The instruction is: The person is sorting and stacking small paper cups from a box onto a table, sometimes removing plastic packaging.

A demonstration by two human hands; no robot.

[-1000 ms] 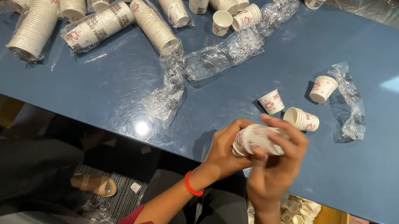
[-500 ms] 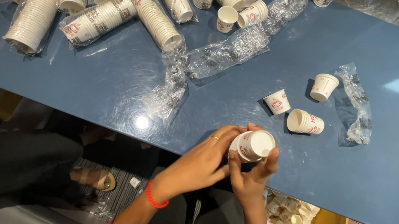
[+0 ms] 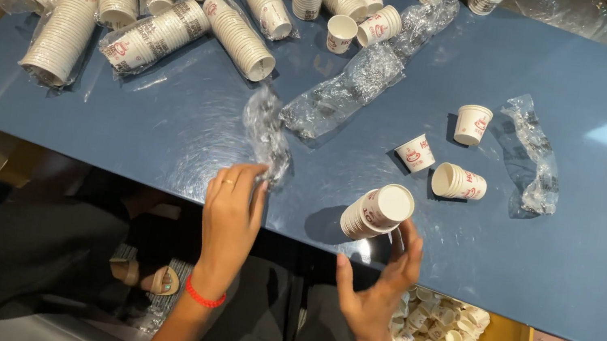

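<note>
**Short stack of white paper cups released onto the table**

The short stack of white paper cups with red print (image 3: 377,212) lies tilted on the blue table (image 3: 595,244), near its front edge. The right hand (image 3: 375,289), grip released, hovers just below; half a second earlier both hands clasped the stack. The left hand (image 3: 229,220) now touches a crumpled clear plastic sleeve (image 3: 268,136). Beyond: three loose cups (image 3: 450,154), then sleeved cup stacks (image 3: 154,30).
</note>
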